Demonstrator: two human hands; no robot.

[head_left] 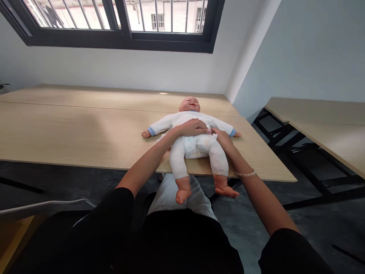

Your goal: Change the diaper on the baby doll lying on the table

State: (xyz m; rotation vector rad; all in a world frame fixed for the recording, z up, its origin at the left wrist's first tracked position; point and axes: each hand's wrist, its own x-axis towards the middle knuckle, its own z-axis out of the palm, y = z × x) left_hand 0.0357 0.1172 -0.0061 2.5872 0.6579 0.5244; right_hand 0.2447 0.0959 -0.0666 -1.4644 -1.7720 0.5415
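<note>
A baby doll (190, 116) in a white suit with blue cuffs lies on its back on the table, head away from me, legs over the near edge. It wears a white diaper (196, 147) with faint prints around its hips. My left hand (194, 128) reaches across the belly, its fingers closed at the diaper's waist on the right side. At that same side my right hand (221, 137) has its fingers bent in on the diaper's edge. The fingertips of both hands nearly meet, and what exactly they pinch is partly hidden. A loose diaper edge sticks out below my left wrist.
The light wooden table (62, 133) runs far to the left, against a wall below a barred window (125, 38). Across a gap on the right stands another table (327, 121) with black folding legs. A pale cable (57, 203) curves at lower left.
</note>
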